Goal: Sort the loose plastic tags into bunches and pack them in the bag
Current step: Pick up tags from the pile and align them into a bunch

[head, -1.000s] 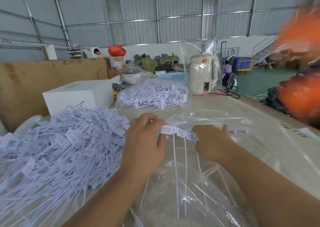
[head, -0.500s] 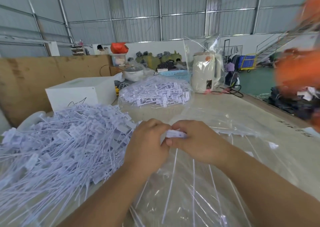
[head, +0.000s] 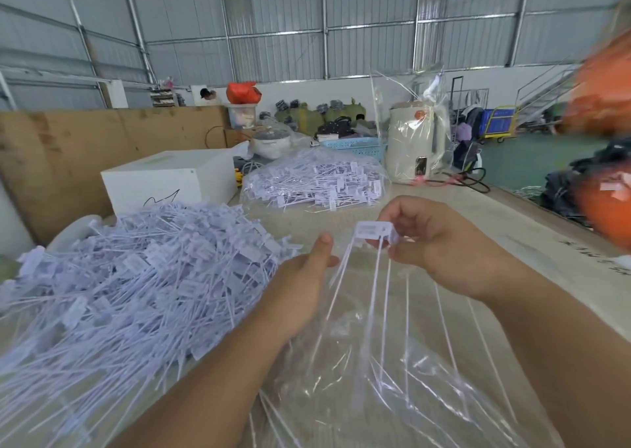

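A long table with a pale, worn top runs away from the person, and nearly everything sits on it. The biggest thing on it is the heap of loose tags, white plastic strips with flat label heads, piled on the left side and spilling toward the near edge. In front of the person, spread across the near middle of the table, lies a clear plastic bag, crumpled and see-through, with a few thin tag tails lying over or inside it; which of the two is hard to tell through the film. Behind the heap stands a white box. To its right, farther back, rests a second clear bag of tags, already filled. Beyond that stands a cream kettle wrapped in clear plastic, with a blue basket just beside it.

Above the near bag the right hand holds a small bunch of tags up off the table, pinching the stacked label heads between thumb and curled fingers, so that the long tails hang down toward the bag. The left hand is just beside the bunch on its left, fingers loose and thumb raised, near the hanging tails but gripping nothing that shows.
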The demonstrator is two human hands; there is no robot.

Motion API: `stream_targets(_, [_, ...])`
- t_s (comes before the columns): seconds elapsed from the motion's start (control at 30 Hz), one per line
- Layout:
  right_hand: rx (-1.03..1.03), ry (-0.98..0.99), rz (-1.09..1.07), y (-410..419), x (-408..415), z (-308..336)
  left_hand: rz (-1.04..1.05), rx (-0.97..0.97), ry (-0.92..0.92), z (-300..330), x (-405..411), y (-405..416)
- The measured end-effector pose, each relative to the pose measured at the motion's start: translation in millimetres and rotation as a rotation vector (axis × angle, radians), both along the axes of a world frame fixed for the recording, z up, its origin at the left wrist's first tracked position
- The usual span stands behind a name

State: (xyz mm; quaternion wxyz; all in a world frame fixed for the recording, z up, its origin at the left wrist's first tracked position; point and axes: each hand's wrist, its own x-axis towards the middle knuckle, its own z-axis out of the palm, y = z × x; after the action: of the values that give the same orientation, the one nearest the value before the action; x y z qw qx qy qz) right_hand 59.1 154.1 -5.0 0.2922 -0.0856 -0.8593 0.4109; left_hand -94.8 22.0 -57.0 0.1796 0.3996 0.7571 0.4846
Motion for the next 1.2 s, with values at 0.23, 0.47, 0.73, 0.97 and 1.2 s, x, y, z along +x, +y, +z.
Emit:
stream_targets(0.23, [-0.009,0.079,0.014,1,3,3,-0.029,0.033,-0.024,6,2,-5])
stream_targets(0.47, [-0.019,0.128,0.079,-5,9,14,0.019,0.044,-0.104,6,2,-4])
stream_targets(0.73, [-0.035,0.179,0.137,-6,15,21,0.000,0.091,-0.116,9,5,-5])
stream_targets(0.97, [0.126,-0.091,-0.016,-5,15,14,-0.150,0.102,0.006,14,10,-9])
stream_targets(1.2, [0.127,-0.009,-0.113,1,9,8,-0.157,0.024,0.000,8,11,-4])
